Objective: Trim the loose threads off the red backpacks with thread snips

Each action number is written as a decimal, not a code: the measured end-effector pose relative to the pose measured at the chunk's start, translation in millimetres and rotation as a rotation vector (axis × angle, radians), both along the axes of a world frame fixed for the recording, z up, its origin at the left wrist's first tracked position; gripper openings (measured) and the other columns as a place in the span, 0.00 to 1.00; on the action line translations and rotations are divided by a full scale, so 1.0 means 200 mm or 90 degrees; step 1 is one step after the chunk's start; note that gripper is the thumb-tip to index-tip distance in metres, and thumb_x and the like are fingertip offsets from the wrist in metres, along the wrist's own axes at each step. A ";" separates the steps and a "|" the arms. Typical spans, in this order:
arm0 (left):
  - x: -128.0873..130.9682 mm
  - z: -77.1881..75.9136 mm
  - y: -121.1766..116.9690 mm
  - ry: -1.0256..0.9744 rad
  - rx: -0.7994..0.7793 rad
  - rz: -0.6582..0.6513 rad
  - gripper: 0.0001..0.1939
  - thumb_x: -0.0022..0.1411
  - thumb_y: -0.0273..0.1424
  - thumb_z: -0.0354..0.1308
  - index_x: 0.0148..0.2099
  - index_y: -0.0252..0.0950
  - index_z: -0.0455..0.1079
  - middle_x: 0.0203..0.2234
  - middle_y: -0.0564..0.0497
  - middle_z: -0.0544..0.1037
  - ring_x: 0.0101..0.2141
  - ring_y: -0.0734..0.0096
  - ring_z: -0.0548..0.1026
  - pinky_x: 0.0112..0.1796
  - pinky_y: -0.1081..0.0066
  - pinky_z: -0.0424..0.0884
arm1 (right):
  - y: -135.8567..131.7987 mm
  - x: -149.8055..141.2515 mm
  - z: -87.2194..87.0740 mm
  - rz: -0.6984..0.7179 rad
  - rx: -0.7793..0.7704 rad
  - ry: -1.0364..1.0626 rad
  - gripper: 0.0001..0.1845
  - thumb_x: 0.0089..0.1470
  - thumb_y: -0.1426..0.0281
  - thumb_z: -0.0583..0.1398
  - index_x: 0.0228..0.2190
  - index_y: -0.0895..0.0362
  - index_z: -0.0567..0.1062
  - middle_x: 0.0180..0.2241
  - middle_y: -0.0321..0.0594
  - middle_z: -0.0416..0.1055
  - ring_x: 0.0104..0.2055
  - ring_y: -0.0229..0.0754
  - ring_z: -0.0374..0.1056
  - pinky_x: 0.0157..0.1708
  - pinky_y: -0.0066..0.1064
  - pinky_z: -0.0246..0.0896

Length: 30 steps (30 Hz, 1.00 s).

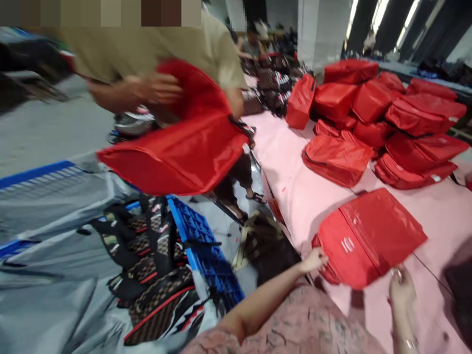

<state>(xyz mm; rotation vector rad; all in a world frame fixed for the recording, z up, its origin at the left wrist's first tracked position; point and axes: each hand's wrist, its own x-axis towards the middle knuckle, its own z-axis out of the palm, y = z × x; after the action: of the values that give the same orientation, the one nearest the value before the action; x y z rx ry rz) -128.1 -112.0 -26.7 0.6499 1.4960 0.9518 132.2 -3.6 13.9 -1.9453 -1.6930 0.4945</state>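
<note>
A red bag [368,236] with a small white logo lies on the pink-covered table in front of me. At its left edge, my left hand [316,260] is closed, the fingers pinching the red fabric. My right hand [401,287] is curled beside the bag's near right edge. Something small and shiny shows at its fingers, too blurred to name. Across from me on the left, a co-worker in a tan shirt holds up another red bag [184,152], its flap raised by the co-worker's hand [157,88].
Several red bags [372,98] are piled at the table's far right. Left of me stands a blue crate [210,255] beside a grey sheet [47,295], with brown checkered bags [158,300] on it. Dark bags [275,83] sit at the pink table's [276,147] far end.
</note>
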 end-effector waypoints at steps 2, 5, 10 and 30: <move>-0.03 -0.02 0.02 -0.024 0.004 0.031 0.06 0.55 0.29 0.55 0.29 0.33 0.61 0.21 0.56 0.69 0.19 0.81 0.69 0.23 0.79 0.67 | 0.01 -0.07 -0.03 0.035 -0.018 0.049 0.29 0.49 0.55 0.48 0.40 0.63 0.73 0.38 0.56 0.74 0.41 0.53 0.70 0.38 0.40 0.64; -0.06 -0.08 0.07 -0.031 0.042 0.129 0.06 0.56 0.31 0.54 0.35 0.33 0.62 0.27 0.55 0.71 0.22 0.82 0.71 0.27 0.78 0.70 | -0.04 -0.23 -0.07 0.206 -0.042 0.166 0.24 0.50 0.56 0.50 0.35 0.61 0.75 0.37 0.50 0.75 0.40 0.48 0.70 0.42 0.37 0.63; -0.04 -0.09 0.09 -0.056 0.074 0.235 0.09 0.53 0.33 0.57 0.34 0.33 0.63 0.27 0.55 0.72 0.23 0.80 0.72 0.30 0.74 0.72 | -0.15 -0.54 -0.07 0.336 -0.088 0.114 0.17 0.53 0.60 0.54 0.36 0.57 0.75 0.36 0.44 0.75 0.38 0.45 0.70 0.40 0.34 0.62; -0.13 -0.17 0.20 -0.237 0.114 0.340 0.16 0.47 0.36 0.64 0.33 0.33 0.64 0.26 0.54 0.72 0.23 0.79 0.73 0.29 0.75 0.72 | -0.17 -0.79 -0.04 0.362 -0.095 -0.044 0.17 0.55 0.63 0.55 0.45 0.59 0.66 0.43 0.46 0.71 0.44 0.44 0.67 0.44 0.35 0.61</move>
<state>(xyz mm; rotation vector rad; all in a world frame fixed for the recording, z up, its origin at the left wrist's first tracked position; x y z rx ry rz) -153.3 -72.8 -60.3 0.1711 1.2734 1.5363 -25.5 -37.0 5.8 -1.5665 -2.3162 0.7815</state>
